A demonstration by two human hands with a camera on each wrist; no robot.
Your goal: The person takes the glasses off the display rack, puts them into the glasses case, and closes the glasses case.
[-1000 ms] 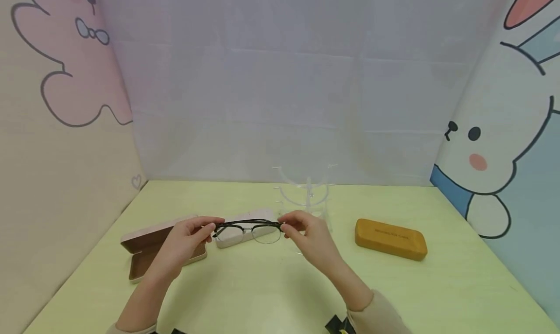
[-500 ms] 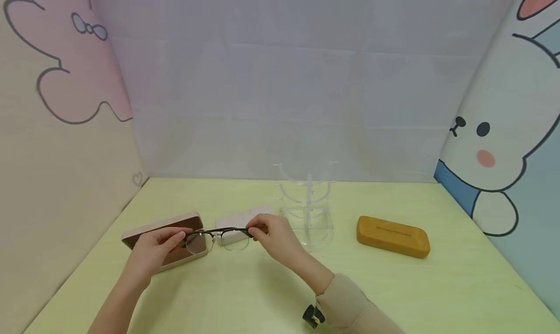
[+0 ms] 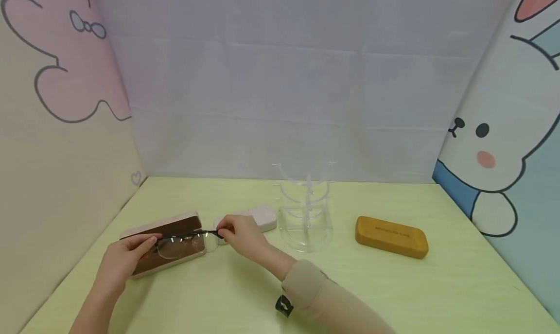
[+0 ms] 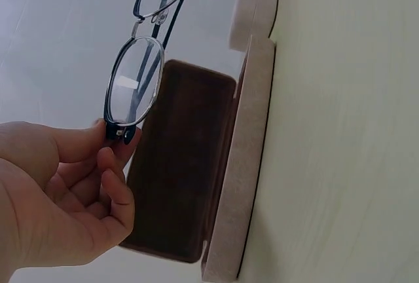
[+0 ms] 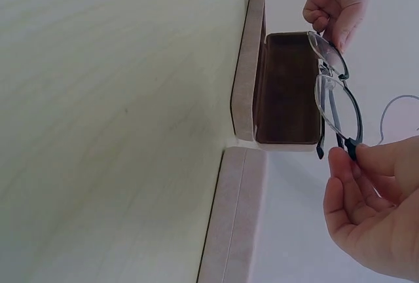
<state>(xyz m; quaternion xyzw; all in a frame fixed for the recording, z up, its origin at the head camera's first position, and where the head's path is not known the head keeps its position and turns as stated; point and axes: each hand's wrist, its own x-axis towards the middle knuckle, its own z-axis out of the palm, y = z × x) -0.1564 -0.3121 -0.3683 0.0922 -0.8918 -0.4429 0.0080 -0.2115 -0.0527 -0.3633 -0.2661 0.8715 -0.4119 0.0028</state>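
Glasses: a dark-rimmed pair of glasses (image 3: pixel 185 240) with clear lenses, temples folded, held level in the air just above the open case, one end in each hand. In the left wrist view the glasses (image 4: pixel 141 67) hang over the brown lining; in the right wrist view the glasses (image 5: pixel 335 103) sit just in front of the case mouth, not touching it as far as I can tell.

Left hand: the left hand (image 3: pixel 124 258) pinches the left end of the frame between thumb and fingertips, the other fingers curled in below. The left wrist view shows the left hand (image 4: pixel 62 194) gripping the hinge corner.

Right hand: the right hand (image 3: pixel 238 234) pinches the right end of the frame, fingers bent round it; the right wrist view shows the right hand (image 5: pixel 373 207) with the fingertips closed on the hinge.

Open case: a pinkish-beige case (image 3: pixel 144 268) with dark brown lining lies on the table, lid raised at the back, directly under the glasses.

Second case: a shut pale pink case (image 3: pixel 264 215) lies just behind the right hand, beside the open one.

Stand: a clear plastic stand (image 3: pixel 308 212) is upright near the middle of the table, just right of the pale case.

Tan case: a shut tan case (image 3: pixel 391 236) lies well to the right.

Table: a pale green table (image 3: pixel 393 295) carries all of it.

Sleeve: a beige sleeve (image 3: pixel 332 305) covers the right forearm.
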